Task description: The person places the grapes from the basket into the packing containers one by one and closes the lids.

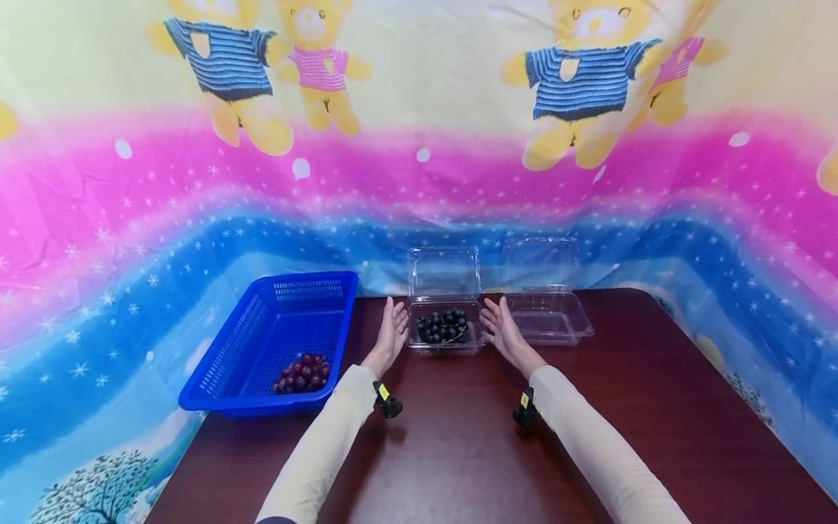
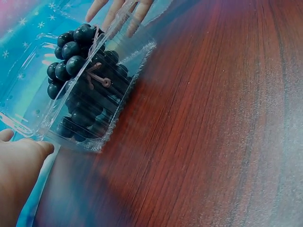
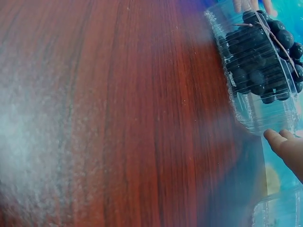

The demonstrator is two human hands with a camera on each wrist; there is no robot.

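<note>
Clear plastic clamshell [image 1: 445, 336] holding dark grapes [image 1: 442, 325] is sitting between both hands, lid standing open. Left hand [image 1: 391, 332] and right hand [image 1: 500, 327] are flanking its sides, fingers straight, gripping nothing. Beyond the right hand lies an empty clamshell [image 1: 548, 316]; left of the left hand, a blue basket [image 1: 262, 349] is holding red grapes [image 1: 302, 372] on the worktop [image 1: 458, 451].

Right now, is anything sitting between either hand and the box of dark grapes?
Nothing visible. The left hand and the right hand flank the clear box of dark grapes, fingers straight, at or just off its sides. The empty box lies beyond the right hand, the blue basket off to the left.
</note>
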